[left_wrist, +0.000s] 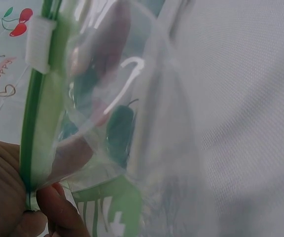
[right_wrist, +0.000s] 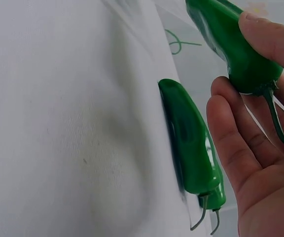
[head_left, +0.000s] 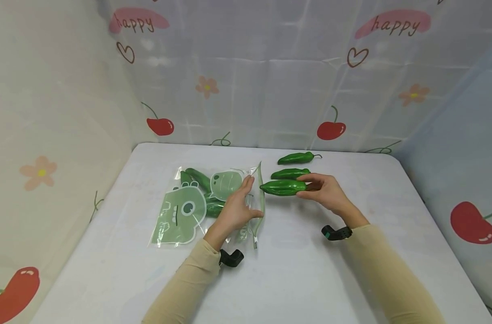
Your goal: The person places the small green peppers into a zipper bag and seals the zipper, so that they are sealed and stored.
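A clear zip bag (head_left: 181, 216) with a green frog print lies on the table, several green peppers (head_left: 199, 177) inside it. At its mouth, my left hand (head_left: 234, 209) grips the bag's edge. The left wrist view shows the green zip strip (left_wrist: 29, 128) between thumb and fingers, a white slider (left_wrist: 39, 44) farther up. My right hand (head_left: 324, 193) pinches a green pepper (head_left: 283, 187) by its stem end, its tip near the bag's mouth. Beyond it, two more peppers lie on the table, one nearer (head_left: 286, 173) and one farther back (head_left: 296, 158).
A white-covered table (head_left: 294, 279) carries everything. Printed curtains stand at the back (head_left: 262, 90) and on both sides. Each wrist wears a black band, left (head_left: 231, 258) and right (head_left: 336, 233).
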Demonstrator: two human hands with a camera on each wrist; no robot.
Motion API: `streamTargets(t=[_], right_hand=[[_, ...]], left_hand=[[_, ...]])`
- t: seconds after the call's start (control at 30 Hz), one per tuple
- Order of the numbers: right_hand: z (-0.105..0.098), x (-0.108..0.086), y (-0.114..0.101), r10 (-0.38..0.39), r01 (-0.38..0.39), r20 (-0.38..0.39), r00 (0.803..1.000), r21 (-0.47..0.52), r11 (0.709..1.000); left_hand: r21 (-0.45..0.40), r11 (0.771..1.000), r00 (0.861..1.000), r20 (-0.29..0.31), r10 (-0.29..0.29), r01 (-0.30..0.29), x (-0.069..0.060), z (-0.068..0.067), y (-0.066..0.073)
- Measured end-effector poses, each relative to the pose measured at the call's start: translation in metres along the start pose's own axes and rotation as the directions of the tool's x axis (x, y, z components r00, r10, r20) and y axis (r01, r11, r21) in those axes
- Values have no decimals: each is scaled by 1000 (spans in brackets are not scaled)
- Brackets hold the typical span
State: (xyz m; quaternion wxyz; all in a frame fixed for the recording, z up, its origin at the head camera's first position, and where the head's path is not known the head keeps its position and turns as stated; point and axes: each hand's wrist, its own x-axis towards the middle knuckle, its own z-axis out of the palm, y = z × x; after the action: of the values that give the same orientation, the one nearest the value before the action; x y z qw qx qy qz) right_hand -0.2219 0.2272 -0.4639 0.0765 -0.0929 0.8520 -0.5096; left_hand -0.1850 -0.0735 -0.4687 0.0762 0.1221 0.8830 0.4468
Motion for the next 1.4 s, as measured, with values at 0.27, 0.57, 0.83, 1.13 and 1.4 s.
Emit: streamTargets(t=[0.27, 0.57, 0.83, 1.13, 1.4], right_hand=[[11, 2, -7, 4, -4, 3, 1000, -27, 1000], [22, 3, -20, -3, 2, -30, 1000, -57, 998], [38, 6, -27, 13, -21, -80, 997, -97, 995], [55, 11, -29, 0, -5, -87, 996, -56, 998], [62, 14, -30, -48, 47, -113, 992, -12, 999]], left_hand=[[4, 1000, 1000, 2, 2, -2, 0, 1, -2], [1, 1000, 1000, 0, 3, -3, 0, 1, -1], [17, 1000, 1000, 1, -2, 2, 1, 0, -1], [22, 1000, 1000, 4, -5, 5, 0, 1, -1], [25, 1000, 1000, 2, 3, -3, 0, 0, 0]])
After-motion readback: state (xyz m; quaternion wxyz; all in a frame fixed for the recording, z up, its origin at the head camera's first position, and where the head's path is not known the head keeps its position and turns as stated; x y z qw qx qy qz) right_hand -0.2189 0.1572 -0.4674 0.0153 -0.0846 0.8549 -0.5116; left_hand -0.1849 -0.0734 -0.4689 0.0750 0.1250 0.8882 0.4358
